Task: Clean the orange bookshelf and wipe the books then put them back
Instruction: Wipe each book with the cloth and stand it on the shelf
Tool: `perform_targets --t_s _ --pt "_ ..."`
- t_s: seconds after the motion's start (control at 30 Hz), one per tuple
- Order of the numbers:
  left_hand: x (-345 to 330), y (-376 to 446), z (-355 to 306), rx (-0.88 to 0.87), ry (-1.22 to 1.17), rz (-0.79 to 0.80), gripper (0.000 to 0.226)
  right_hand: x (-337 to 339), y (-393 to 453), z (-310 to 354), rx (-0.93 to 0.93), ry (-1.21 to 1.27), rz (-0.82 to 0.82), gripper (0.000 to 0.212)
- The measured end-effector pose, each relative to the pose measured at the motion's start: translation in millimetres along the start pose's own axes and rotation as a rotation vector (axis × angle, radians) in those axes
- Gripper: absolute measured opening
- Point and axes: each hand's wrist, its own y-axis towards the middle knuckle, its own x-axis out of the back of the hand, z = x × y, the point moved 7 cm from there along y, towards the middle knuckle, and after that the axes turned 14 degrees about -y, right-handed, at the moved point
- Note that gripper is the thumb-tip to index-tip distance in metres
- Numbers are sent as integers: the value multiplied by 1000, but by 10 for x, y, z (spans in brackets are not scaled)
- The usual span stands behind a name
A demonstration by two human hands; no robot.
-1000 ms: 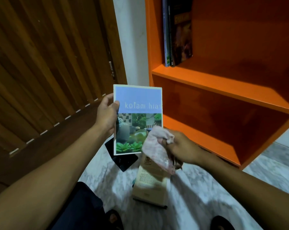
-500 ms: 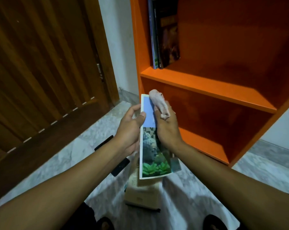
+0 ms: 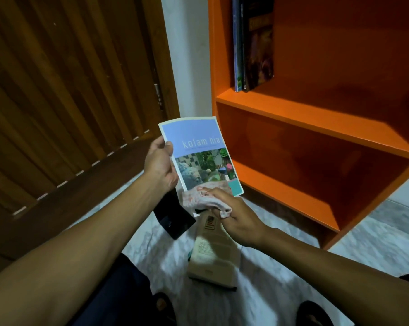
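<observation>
My left hand point(image 3: 160, 166) grips the left edge of a thin blue book point(image 3: 200, 154) with garden photos on its cover, held up facing me. At the book's lower edge my right hand point(image 3: 234, 215) holds a pinkish cloth point(image 3: 204, 198) against the cover. The orange bookshelf point(image 3: 316, 118) stands to the right, with two or three dark books point(image 3: 252, 43) upright at the left end of its upper shelf. Its lower compartment holds nothing that I can see.
A beige book point(image 3: 212, 257) and a black book point(image 3: 172, 215) lie on the marble floor point(image 3: 257, 297) below my hands. A slatted wooden door point(image 3: 64, 90) fills the left side. My sandalled feet point(image 3: 314, 312) show at the bottom edge.
The book was edge-on half a second ago with the cloth at its top; it now faces me again and the cloth has moved down to its lower edge.
</observation>
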Motion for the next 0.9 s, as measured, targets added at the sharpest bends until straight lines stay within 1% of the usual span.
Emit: perform_targets --t_s 0.2,0.3,0.33,0.37,0.4,0.43,0.47,0.5,0.53,0.6,0.67,0.7,0.73,0.8,0.83,0.87,0.9 --pt "88 35 -227 -127 42 -22 26 -180 -107 -4 47 -8 139 46" --pt "78 15 -328 -196 110 -22 28 -170 -136 -61 -9 29 143 66" --pt "53 3 -367 -232 155 5 28 -151 -132 -110 -48 41 135 64" --pt "30 -13 -407 -271 204 34 27 -131 -127 -167 -97 58 138 54" --pt "-9 -58 -448 -315 257 71 26 -91 -112 -215 -145 70 134 37" --pt "-48 -103 -483 -360 317 111 24 -31 -88 -250 -196 74 123 20" --pt "-85 -148 -497 -394 383 154 22 42 -55 -276 -231 95 85 8" --pt "-117 -186 -494 -421 446 200 20 137 -29 -302 -267 101 29 7" --pt "-149 -230 -482 -441 495 246 19 245 -8 -340 -312 97 -31 17" --pt "-228 -323 -459 -464 558 322 19 417 17 -470 -460 142 -107 37" --pt "-312 -413 -436 -459 578 381 19 495 48 -551 -557 238 -108 57" --pt "-362 -468 -429 -447 569 406 19 532 77 -547 -543 278 -116 59" --pt "-419 -544 -425 -430 549 434 18 582 108 -513 -509 307 -137 54" --pt "-515 -651 -418 -397 496 474 18 693 142 -439 -451 321 -196 28" --pt "-549 -686 -423 -393 479 485 18 742 140 -408 -442 333 -218 19" --pt "-565 -708 -442 -399 465 483 17 791 136 -379 -437 353 -242 18" --pt "-567 -717 -478 -414 450 473 17 837 137 -356 -431 378 -261 25"
